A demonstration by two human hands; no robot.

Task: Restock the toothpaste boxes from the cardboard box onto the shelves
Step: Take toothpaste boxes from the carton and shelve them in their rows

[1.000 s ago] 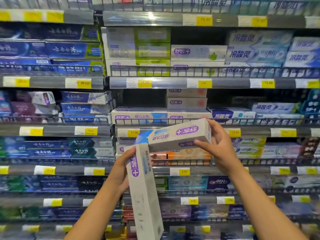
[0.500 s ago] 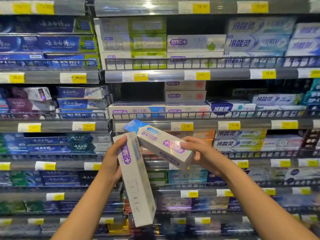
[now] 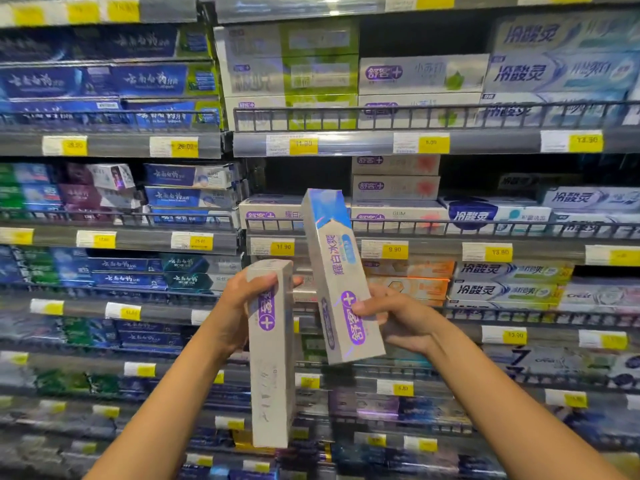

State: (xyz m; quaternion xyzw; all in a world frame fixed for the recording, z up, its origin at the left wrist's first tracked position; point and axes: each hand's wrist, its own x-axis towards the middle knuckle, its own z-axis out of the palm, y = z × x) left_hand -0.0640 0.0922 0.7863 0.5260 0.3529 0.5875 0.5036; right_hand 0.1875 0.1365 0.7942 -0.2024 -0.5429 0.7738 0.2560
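Stocked shelves (image 3: 381,143) fill the background. Left hand (image 3: 242,306) and right hand (image 3: 391,317) each clasp a toothpaste box (image 3: 273,368), (image 3: 341,271) upright; light, stiff, glossy cartons, probably best gripped across their narrow sides.

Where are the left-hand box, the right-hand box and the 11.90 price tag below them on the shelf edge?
left-hand box (image 3: 272,368): head view, middle of its long pale face.
right-hand box (image 3: 337,268): head view, front face above the purple logo.
11.90 price tag (image 3: 282,247): head view, its yellow half, on the shelf rail.

Bright overhead glare, blurred (wide-angle) edges
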